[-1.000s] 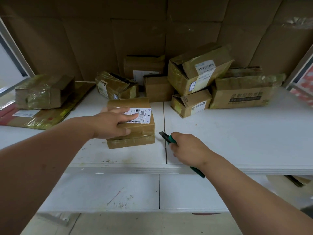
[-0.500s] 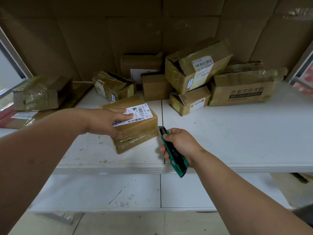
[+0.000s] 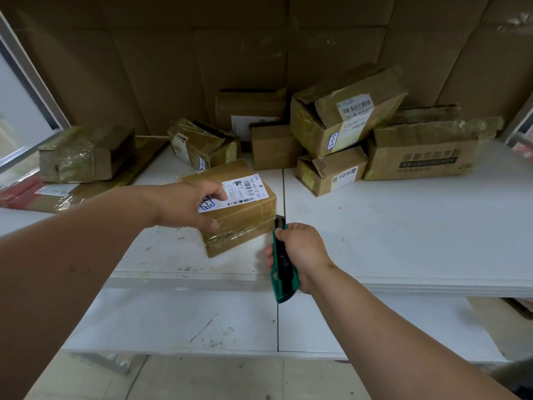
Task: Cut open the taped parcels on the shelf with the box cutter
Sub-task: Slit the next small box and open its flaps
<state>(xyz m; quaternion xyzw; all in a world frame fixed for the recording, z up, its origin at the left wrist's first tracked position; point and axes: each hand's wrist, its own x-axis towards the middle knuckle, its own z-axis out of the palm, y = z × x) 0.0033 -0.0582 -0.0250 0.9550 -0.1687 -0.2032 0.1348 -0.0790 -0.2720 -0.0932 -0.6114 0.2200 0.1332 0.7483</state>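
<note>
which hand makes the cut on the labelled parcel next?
Right. The right hand already grips the box cutter, tip at the parcel's near corner. The left hand holds the parcel steady.

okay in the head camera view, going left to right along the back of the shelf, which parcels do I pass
Tape-wrapped parcel → tilted parcel → small plain box → large tilted box with barcode label → wide printed carton. The box behind the small plain one overlaps it, so I leave it out.
</note>
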